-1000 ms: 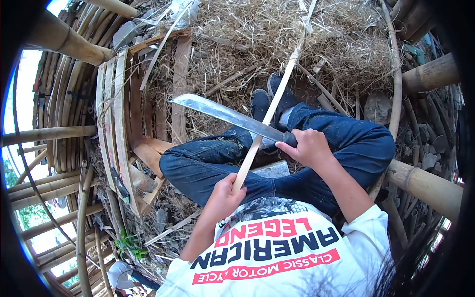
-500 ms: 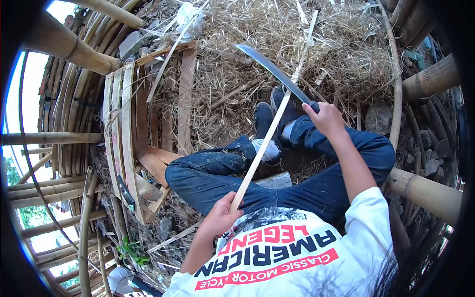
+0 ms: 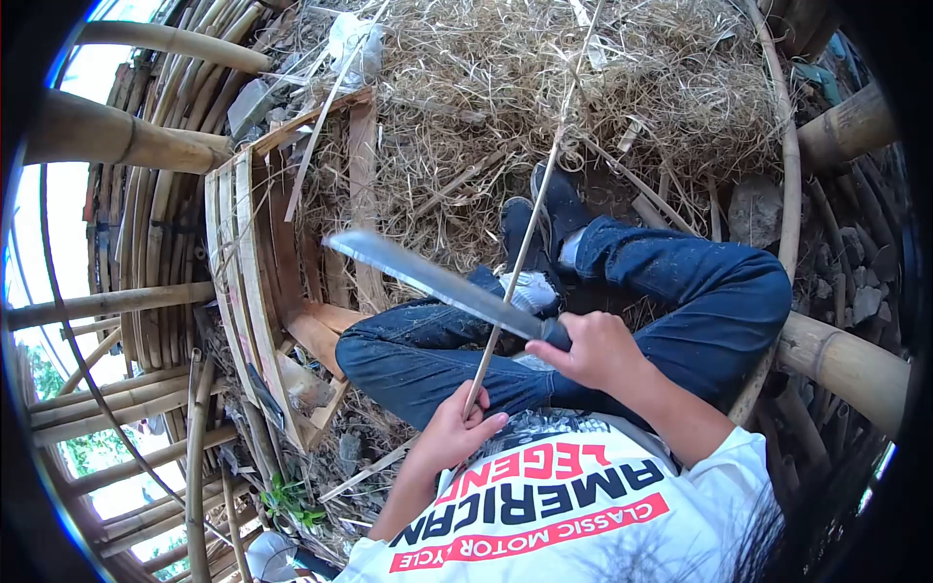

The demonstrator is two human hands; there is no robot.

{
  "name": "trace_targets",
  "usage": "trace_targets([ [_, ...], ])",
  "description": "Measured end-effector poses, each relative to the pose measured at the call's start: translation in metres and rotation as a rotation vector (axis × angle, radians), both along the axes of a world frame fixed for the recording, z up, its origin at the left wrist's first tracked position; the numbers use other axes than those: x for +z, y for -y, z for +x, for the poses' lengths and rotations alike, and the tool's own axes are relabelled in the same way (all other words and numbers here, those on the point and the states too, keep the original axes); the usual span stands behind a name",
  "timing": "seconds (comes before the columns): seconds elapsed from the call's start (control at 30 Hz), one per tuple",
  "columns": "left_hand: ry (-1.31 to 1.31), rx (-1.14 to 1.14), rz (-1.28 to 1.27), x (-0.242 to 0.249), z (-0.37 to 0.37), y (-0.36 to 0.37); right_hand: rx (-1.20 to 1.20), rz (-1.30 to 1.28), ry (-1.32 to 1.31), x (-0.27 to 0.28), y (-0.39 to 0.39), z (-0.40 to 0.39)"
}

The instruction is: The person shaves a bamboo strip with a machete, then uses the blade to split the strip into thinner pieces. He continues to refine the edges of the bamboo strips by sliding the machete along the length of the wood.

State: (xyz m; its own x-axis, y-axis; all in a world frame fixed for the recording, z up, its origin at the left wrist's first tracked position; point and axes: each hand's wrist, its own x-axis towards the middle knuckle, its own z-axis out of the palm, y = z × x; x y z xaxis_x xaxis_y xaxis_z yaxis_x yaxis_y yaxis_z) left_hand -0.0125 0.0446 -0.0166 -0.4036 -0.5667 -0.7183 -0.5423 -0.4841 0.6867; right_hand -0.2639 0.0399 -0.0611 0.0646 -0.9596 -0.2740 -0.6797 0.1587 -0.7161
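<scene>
A: Right hand (image 3: 591,352) is gripping the machete (image 3: 437,285) handle; blade is back down from the upper centre, now crossing the bamboo strip (image 3: 515,272) mid-frame. Looks like another shaving stroke is starting.

B: Left hand (image 3: 455,434)?

A: Closed around the strip's near end, lower centre. Strip is running up past the shoes (image 3: 544,219) into the straw pile (image 3: 544,78).

B: Room?

A: Bamboo frame (image 3: 262,262) is crowding the left, knees (image 3: 389,355) just under the blade.
</scene>
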Motion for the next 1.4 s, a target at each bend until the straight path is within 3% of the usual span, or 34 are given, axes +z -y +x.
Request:
trace_targets([
  [0.23, 0.113, -0.014, -0.093, -0.005, -0.009, -0.008, 0.172, -0.082, -0.069, 0.001, -0.009, -0.002],
  [0.33, 0.118, -0.056, -0.278, -0.007, -0.009, -0.01, 0.186, -0.096, -0.102, -0.001, -0.005, -0.005],
  [0.67, 0.142, -0.092, -0.192, -0.001, -0.007, -0.004, 0.204, -0.14, -0.211, -0.007, 0.004, -0.011],
  [0.8, 0.109, -0.068, -0.063, 0.005, -0.004, -0.007, 0.006, -0.105, -0.27, -0.022, 0.015, -0.041],
  [0.93, 0.057, -0.075, -0.13, -0.004, -0.006, -0.01, 0.072, -0.164, -0.369, -0.022, 0.023, -0.049],
  [1.2, 0.068, -0.026, -0.017, 0.004, -0.001, -0.005, 0.096, -0.208, -0.38, -0.028, 0.03, -0.049],
  [1.4, 0.025, -0.007, 0.065, 0.003, 0.008, -0.02, -0.134, -0.144, -0.468, -0.044, 0.052, -0.087],
])
